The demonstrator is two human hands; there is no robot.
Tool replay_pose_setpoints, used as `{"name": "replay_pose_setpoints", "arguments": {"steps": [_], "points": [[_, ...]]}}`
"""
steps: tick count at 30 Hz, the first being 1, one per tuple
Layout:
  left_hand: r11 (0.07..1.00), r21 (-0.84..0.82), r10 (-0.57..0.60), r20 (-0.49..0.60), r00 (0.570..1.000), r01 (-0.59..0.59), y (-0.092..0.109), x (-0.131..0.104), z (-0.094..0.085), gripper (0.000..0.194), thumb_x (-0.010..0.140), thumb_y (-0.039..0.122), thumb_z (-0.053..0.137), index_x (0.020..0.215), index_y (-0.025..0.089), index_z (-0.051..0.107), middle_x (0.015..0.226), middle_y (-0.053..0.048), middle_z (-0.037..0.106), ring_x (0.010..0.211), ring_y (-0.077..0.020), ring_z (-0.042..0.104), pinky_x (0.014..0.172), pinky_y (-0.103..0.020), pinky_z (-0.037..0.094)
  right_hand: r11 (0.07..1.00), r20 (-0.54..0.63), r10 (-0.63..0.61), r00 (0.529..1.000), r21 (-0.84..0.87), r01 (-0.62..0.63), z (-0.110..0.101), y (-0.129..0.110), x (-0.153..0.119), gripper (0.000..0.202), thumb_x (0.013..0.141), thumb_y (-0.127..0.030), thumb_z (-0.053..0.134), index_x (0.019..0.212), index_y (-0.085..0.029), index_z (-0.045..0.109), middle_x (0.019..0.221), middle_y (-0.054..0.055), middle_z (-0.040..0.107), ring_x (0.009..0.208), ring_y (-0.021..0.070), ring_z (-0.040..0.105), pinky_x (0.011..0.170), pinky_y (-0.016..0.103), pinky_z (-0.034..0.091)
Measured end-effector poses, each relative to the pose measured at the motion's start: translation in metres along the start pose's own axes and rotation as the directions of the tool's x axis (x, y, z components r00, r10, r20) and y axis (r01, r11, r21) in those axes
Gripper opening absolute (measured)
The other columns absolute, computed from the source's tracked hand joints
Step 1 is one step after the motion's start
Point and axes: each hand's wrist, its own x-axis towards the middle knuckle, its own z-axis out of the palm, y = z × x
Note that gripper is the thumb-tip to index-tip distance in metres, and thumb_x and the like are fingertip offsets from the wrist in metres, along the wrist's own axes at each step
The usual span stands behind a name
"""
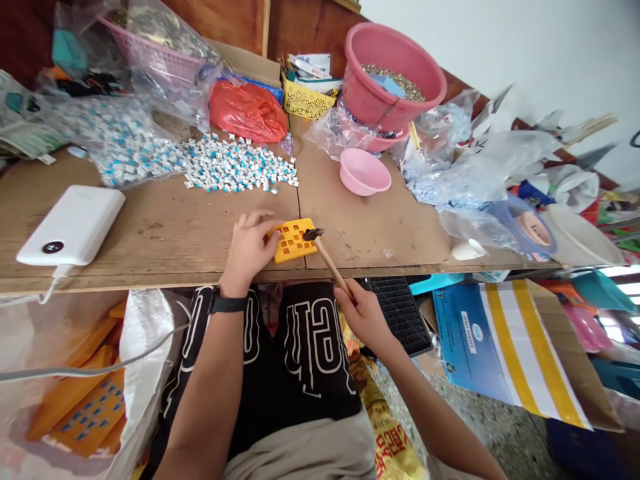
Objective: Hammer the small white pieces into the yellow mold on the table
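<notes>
A yellow plastic plate (295, 252) with rows of small square openings lies flat near the table's front edge. My left hand (253, 241) grips its left side, thumb on top. In my right hand (361, 312) is a hammer (330, 261), held by its wooden handle, its dark head over the plate's right part. Whether the head touches the plate I cannot tell. Beyond the plate spreads a pile of small white and blue pieces (235, 163).
A white power bank (73, 225) with a cable lies at the left. A pink bowl (365, 172) and a large pink tub (393, 77) stand farther back. A clear bag (130, 137) of similar pieces and a red bag (247, 112) lie behind. Under the table is a blue-and-yellow box (500, 340).
</notes>
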Motion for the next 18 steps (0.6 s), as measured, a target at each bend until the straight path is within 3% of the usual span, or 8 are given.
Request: {"name": "replay_pose_setpoints", "arguments": {"steps": [3,6,9,11,15,18], "points": [[0.999,0.04,-0.007,0.025,1.0,0.006,0.003,-0.001,0.001,0.04,0.11,0.035,0.062,0.142,0.033,0.085,0.168,-0.007,0.069,0.154,-0.0415,0.056,0.125,-0.064,0.045,0.998,-0.033,-0.003,0.999,0.065,0.005,-0.008,-0.001,-0.013,0.039,0.118,-0.059,0.052,0.115,-0.024,0.069,0.07,-0.003,0.058,0.062,0.0197,0.056,0.062,0.03,0.038],[0.998,0.059,-0.037,0.033,0.999,0.035,0.007,0.0,0.004,0.043,0.112,0.036,0.06,0.147,0.037,0.083,0.158,-0.007,0.076,0.151,-0.0427,0.056,0.123,-0.066,0.042,0.998,-0.056,0.009,0.998,0.066,-0.006,0.001,0.003,-0.018,0.036,0.118,-0.057,0.049,0.106,-0.026,0.063,0.07,-0.003,0.056,0.061,0.0206,0.056,0.062,0.03,0.037],[0.995,0.079,-0.068,0.02,0.997,0.066,0.008,0.002,0.007,0.044,0.112,0.04,0.06,0.148,0.036,0.083,0.145,-0.01,0.08,0.141,-0.0428,0.06,0.118,-0.063,0.045,0.999,0.071,0.014,0.997,0.035,-0.016,0.006,0.007,-0.014,0.035,0.115,-0.055,0.051,0.093,-0.028,0.053,0.07,-0.002,0.057,0.062,0.0215,0.056,0.063,0.031,0.035],[0.992,0.088,-0.092,0.013,0.996,0.091,0.007,0.003,0.008,0.043,0.11,0.046,0.066,0.146,0.034,0.084,0.134,-0.012,0.08,0.135,-0.0428,0.062,0.115,-0.061,0.046,0.999,0.11,0.0,0.994,0.052,-0.006,-0.001,0.002,-0.012,0.035,0.115,-0.056,0.052,0.096,-0.027,0.058,0.07,-0.002,0.058,0.064,0.0216,0.058,0.065,0.031,0.037],[0.988,0.07,-0.139,-0.036,0.99,0.141,0.008,0.004,0.01,0.041,0.104,0.055,0.077,0.136,0.03,0.084,0.13,-0.013,0.08,0.131,-0.0432,0.062,0.114,-0.059,0.046,0.99,0.002,-0.013,1.0,0.139,0.013,-0.014,-0.018,-0.015,0.039,0.119,-0.059,0.05,0.118,-0.025,0.068,0.071,-0.003,0.056,0.062,0.0201,0.056,0.064,0.031,0.039],[0.986,0.073,-0.148,-0.069,0.987,0.153,0.01,0.004,0.013,0.04,0.103,0.057,0.079,0.132,0.029,0.082,0.13,-0.012,0.081,0.128,-0.0428,0.063,0.113,-0.059,0.046,0.99,-0.005,-0.017,1.0,0.137,0.018,-0.001,-0.019,-0.02,0.035,0.12,-0.055,0.048,0.111,-0.026,0.064,0.072,-0.003,0.057,0.061,0.0197,0.055,0.063,0.031,0.037]]}}
